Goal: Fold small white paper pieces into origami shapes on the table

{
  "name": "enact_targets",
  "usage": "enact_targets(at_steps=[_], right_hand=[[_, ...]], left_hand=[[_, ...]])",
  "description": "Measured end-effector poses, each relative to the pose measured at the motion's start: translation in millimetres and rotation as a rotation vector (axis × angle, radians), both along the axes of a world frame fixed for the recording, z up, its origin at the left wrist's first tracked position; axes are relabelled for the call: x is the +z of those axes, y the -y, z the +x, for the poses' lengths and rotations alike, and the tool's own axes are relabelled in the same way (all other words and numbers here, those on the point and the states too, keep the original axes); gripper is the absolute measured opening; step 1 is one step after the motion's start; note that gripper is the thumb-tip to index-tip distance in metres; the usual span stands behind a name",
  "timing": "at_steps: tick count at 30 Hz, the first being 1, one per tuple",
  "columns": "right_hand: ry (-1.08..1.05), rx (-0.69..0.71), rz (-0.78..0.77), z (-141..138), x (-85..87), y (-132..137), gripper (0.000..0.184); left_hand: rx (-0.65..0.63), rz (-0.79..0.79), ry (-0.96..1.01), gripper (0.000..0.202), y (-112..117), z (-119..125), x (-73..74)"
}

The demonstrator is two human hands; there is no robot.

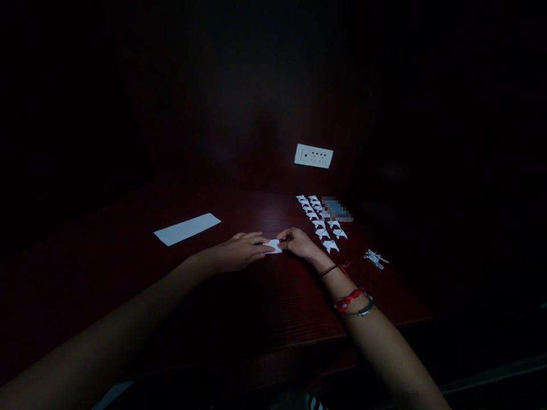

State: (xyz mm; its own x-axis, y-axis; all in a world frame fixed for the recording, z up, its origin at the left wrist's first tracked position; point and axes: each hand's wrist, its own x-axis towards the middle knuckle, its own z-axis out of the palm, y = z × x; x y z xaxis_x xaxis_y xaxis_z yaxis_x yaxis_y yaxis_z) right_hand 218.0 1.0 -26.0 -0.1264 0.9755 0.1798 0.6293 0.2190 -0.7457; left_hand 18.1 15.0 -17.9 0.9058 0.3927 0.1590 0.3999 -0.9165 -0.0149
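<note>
A small folded piece of white paper [272, 246] lies on the dark red table between my two hands. My left hand [239, 251], with a ring on one finger, reaches over the paper's left side and holds it with its fingertips. At the paper's right edge my right hand [298, 242] grips it between thumb and fingers. Just beyond my right hand, several small folded paper pieces [319, 224] with pointed corners lie in slanting rows. To the left of my left hand rests a long white paper strip [188, 229].
A pile of thin paper scraps [376, 259] lies at the right. Beside the folded rows is a blurred-out flat object [337, 209]. A white power socket [313, 156] is on the back panel. The table's front edge [311, 341] runs below my arms; the surroundings are very dark.
</note>
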Motion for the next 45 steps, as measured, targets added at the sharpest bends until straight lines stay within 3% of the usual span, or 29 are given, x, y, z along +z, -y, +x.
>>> enact_targets(at_steps=[9, 19, 28, 38, 45], right_hand=[[0.035, -0.037, 0.037, 2, -4.7, -4, 0.019], [0.08, 0.018, 0.14, -1, 8.4, 6, 0.003], [0.292, 0.308, 0.3, 2, 24.4, 20, 0.007], [0.482, 0.439, 0.444, 4, 22.7, 20, 0.013], [0.507, 0.46, 0.369, 4, 26.7, 21, 0.016]], left_hand=[[0.036, -0.071, -0.014, 0.033, 1, 1, 1.3], [0.05, -0.117, -0.008, 0.034, 3, 0, 3.7], [0.034, -0.101, 0.001, 0.033, -3, -9, 0.9], [0.083, -0.075, 0.013, 0.036, -2, -9, -0.6], [0.093, -0.102, 0.018, 0.036, -3, -8, -5.0]])
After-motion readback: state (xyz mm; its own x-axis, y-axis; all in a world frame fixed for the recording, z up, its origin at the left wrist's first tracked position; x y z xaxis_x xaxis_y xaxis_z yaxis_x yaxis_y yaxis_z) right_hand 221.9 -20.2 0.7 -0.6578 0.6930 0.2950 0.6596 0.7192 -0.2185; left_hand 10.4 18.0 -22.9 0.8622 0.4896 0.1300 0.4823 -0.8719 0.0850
